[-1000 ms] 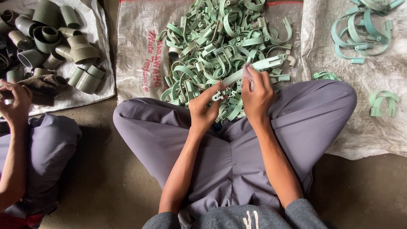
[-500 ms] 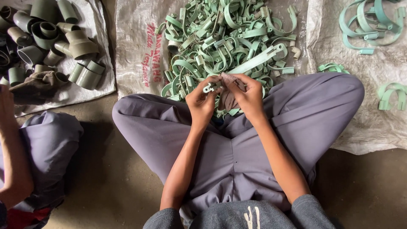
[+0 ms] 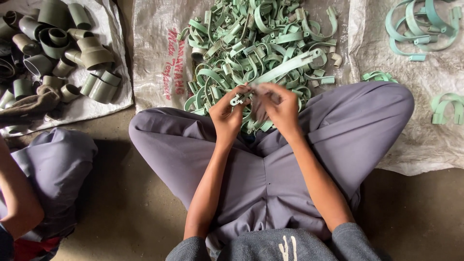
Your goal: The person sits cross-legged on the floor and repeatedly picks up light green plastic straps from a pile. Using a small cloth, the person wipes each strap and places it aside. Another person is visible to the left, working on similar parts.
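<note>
While both hands work frame centre:
left hand: pinches a small clip
right hand: clenched on a rag, against the clip
done, my read: few; three set-aside clip groups at right
left: main pile, uncountable, dozens
fittings: upper left, roughly twenty

We look down on a bare, dusty concrete floor. White woven sacks lie spread across it, under soft, even daylight.
</note>
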